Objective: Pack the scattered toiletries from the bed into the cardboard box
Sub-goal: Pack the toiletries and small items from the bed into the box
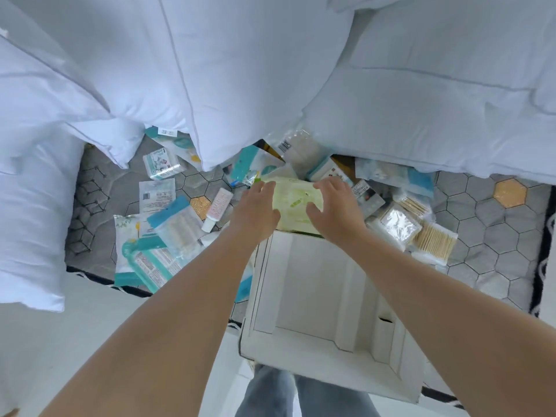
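Note:
A white cardboard box (304,284) stands open at the bed's near edge, with nothing visible inside it. Just beyond its far rim lies a pale green wipes pack (293,200). My left hand (255,209) hovers at the pack's left side and my right hand (334,206) at its right side, fingers spread; neither clearly grips it. Around it lie teal-and-white sachets (171,233), a small white and pink tube (218,209), a tissue packet (161,164), clear packs of cotton swabs (433,240) and cotton pads (397,222).
Big white pillows (210,70) and a duvet (436,109) cover the far part of the bed and overlap some packets. The grey hexagon-pattern mattress (481,212) shows at right. Another pillow (30,224) lies at the left edge. My jeans (270,395) show below the box.

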Motion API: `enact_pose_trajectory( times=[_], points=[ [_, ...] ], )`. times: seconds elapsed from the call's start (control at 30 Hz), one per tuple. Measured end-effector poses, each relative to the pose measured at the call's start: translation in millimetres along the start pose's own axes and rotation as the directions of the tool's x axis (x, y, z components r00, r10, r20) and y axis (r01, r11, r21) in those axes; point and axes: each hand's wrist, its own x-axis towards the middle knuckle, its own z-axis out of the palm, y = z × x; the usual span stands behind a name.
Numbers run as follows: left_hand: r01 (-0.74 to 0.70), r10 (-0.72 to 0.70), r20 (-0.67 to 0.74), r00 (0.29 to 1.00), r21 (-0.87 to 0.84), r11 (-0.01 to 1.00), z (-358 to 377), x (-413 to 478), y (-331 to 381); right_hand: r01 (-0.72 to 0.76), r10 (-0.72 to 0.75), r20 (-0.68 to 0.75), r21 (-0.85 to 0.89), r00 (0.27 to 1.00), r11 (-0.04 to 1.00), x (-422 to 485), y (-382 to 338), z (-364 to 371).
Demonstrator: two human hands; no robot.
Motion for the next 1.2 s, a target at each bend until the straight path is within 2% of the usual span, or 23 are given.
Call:
enact_pose_trajectory(
  times=[0.13, 0.27, 0.4, 0.53, 0.73, 1.0, 1.2],
  points=[
    [0.073, -0.073, 0.044, 0.996, 0.0, 0.997, 7.8, 14.0, -3.4, 0.069, -0.047, 0.128, -0.176, 0.991, 0.982, 24.0, 3.4, 8.5],
    [0.067, -0.067, 0.017, 0.998, -0.023, 0.997, 13.0, 18.5, -7.9, 0.049, 0.036, 0.266, -0.308, 0.963, 0.95, 37.2, 6.7, 19.9],
    [0.038, -0.038, 0.014, 0.999, -0.037, 0.999, 16.3, 18.2, -9.2, 0.033, 0.068, 0.224, -0.419, 0.972, 0.907, 44.5, 6.9, 23.0],
    [0.013, -0.014, -0.023, 1.0, -0.05, 0.999, 15.9, 17.2, -8.5, 0.047, 0.065, 0.253, -0.413, 0.965, 0.91, 47.5, 6.3, 20.6],
    [-0.008, 0.008, 0.005, 1.0, -0.079, 0.997, 17.4, 13.3, -9.3, 0.05, 0.053, 0.308, -0.318, 0.95, 0.947, 44.5, 7.4, 20.1],
    [0.043, -0.044, 0.0, 0.999, -0.167, 0.985, 6.9, 3.7, -20.0, 0.158, -0.1, 0.183, -0.34, 0.978, 0.927, 25.8, -3.7, 23.8],
    [-0.073, 0.055, -0.103, 0.993, -0.185, 0.98, -18.4, -12.2, -25.4, 0.076, -0.082, -0.021, -0.217, 0.996, 0.973, 11.0, -21.0, 9.3]
  ],
)
